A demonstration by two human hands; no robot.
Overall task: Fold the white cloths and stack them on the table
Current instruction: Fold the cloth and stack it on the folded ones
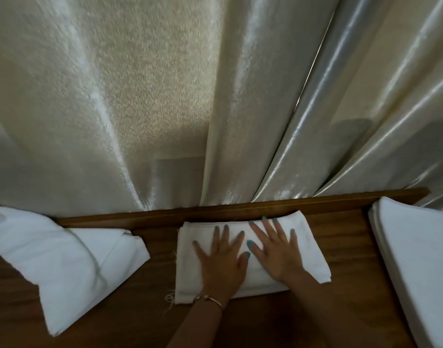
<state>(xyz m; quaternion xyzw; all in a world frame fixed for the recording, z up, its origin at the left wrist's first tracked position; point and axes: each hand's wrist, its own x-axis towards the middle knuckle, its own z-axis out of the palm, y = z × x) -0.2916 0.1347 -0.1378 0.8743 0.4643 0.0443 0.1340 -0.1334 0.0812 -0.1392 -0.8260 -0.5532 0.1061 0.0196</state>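
Observation:
A folded white cloth lies in the middle of the brown wooden table, close to its far edge. My left hand rests flat on the cloth's left half, fingers spread, a thin bracelet on the wrist. My right hand lies flat beside it on the right half, fingers spread toward the far edge. Neither hand grips anything. A loose, rumpled pile of white cloths sits on the left of the table. A neat stack of folded white cloths stands at the right edge.
A shiny cream curtain hangs right behind the table's raised back rim. Bare wood shows between the middle cloth and the piles on either side, and along the near edge.

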